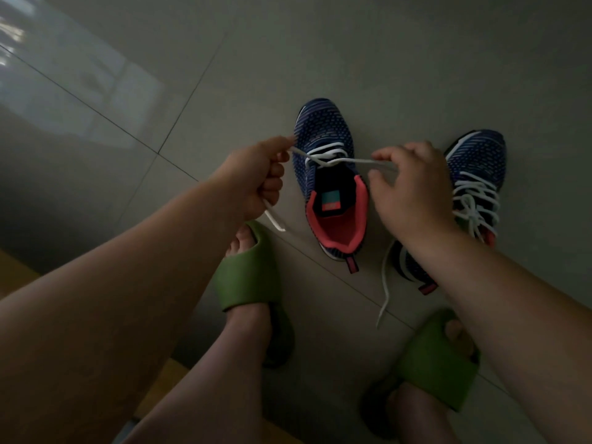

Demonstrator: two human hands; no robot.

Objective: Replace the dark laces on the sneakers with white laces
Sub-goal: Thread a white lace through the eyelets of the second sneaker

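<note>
Over the tiled floor [320, 43], just past the person's green slippers [246, 270], the left sneaker [330, 174] points its toe toward 11 o'clock, and a white lace [349, 160] runs crosswise over its tongue, from 9 to 3 o'clock, crossed once above the upper eyelets. The left hand [253, 181] has its fingers curled round one end at 9 o'clock of the shoe, the tail hanging below the fist, while the right hand [413, 187] pinches the other end at 3 o'clock, both about equally near. The right sneaker [474, 187], at 3 o'clock of the first, already carries a tied white lace, so pulling the ends outward along that crosswise line looks like the coming step.
</note>
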